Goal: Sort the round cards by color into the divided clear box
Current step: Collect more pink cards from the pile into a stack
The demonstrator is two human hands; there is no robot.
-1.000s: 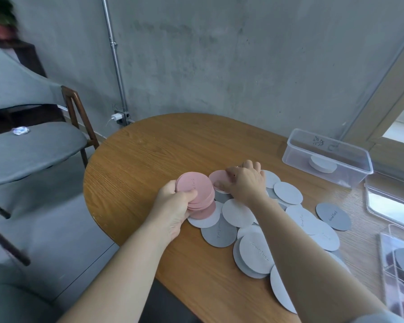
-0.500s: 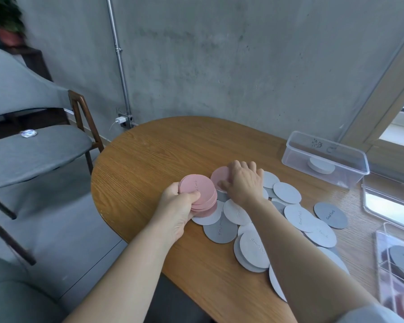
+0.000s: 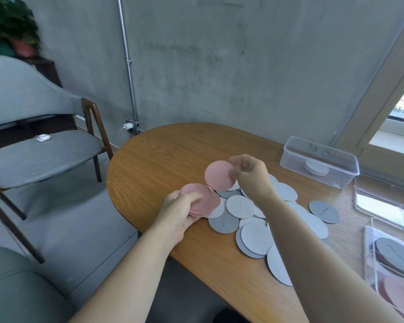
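Note:
My left hand (image 3: 181,209) grips a stack of pink round cards (image 3: 204,202) just above the wooden table (image 3: 154,159). Lifted off the table, a single pink card (image 3: 218,174) is pinched by its right edge in my right hand (image 3: 250,176), above and right of the stack. Several white and grey round cards (image 3: 240,206) lie spread on the table under and right of my hands. The divided clear box (image 3: 392,259) sits at the right edge, with a grey stack and a pink stack in separate compartments.
A second clear box (image 3: 320,162) with a few white cards stands at the back right, and a clear lid (image 3: 383,203) lies next to it. One dark grey card (image 3: 324,212) lies apart. A grey chair (image 3: 40,155) stands to the left of the table.
My right hand has picked one pink card up off the pile and raised it. The left hand still holds the pink stack in about the same place.

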